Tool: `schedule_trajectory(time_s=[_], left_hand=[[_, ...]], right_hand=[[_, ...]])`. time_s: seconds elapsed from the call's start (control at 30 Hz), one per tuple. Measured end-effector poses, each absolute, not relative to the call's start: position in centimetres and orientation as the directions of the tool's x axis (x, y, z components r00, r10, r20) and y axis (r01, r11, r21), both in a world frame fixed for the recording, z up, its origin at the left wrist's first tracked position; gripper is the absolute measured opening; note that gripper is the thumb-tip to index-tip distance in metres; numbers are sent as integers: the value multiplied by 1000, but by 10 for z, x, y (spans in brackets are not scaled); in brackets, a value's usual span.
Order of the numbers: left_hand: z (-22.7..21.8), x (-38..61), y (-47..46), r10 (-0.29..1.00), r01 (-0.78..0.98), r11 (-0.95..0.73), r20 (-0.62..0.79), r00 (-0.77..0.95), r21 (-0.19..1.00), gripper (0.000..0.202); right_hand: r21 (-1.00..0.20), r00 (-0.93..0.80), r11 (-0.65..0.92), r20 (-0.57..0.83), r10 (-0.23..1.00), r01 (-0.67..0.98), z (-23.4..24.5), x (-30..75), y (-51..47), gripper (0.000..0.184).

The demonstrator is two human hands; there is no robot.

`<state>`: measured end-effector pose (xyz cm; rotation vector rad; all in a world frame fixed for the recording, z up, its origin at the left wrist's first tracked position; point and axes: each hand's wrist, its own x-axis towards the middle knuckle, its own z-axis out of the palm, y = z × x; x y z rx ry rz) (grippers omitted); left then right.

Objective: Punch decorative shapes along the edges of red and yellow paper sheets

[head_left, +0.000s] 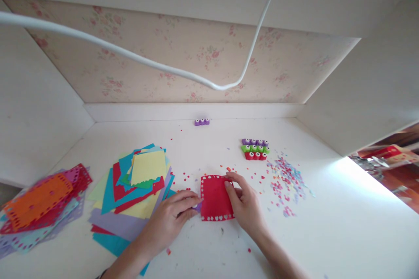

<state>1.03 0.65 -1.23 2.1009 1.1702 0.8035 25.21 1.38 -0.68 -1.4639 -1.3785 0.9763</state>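
In the middle of the white desk lies a red paper sheet (214,196) with small shapes, some of them hearts, punched along its edges. My right hand (244,198) pinches the sheet at its right side, thumb on top. At the sheet's left edge, my left hand (180,209) is closed on a small purple craft punch (197,207), mostly hidden by the fingers. Several more craft punches (255,149) in purple, green and red stand in rows to the right. Three purple punches (202,122) sit near the back wall.
Coloured paper sheets (149,168) are piled at the left. Farther left is a stack of punched sheets (42,200), an orange one on top. Punched-out confetti (286,178) is scattered at the right and around the red sheet. A white cable (147,64) hangs across the view.
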Motion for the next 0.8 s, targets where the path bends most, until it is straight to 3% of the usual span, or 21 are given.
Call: schedule_trajectory(time_s=[0.13,0.33,0.5,0.7,0.8], left_hand=[[-12,11,7,875,511,-436,216,433,741,27],[-13,10,6,867,505,-454,236,438,734,27],[-10,10,6,853,488,-479,256,454,730,25],[-4,12,7,879,511,-441,238,414,738,22],[-4,11,7,891,526,-422,230,392,738,22]], right_hand=[[-987,51,-68,-61,997,143,-12,254,17,38],[-991,28,-131,-130,991,34,-8,253,18,46],[-992,59,-102,-98,993,80,-9,251,18,42],[-963,8,-75,-75,997,259,-4,254,14,33],[-964,-6,-78,-82,997,255,2,256,14,31]])
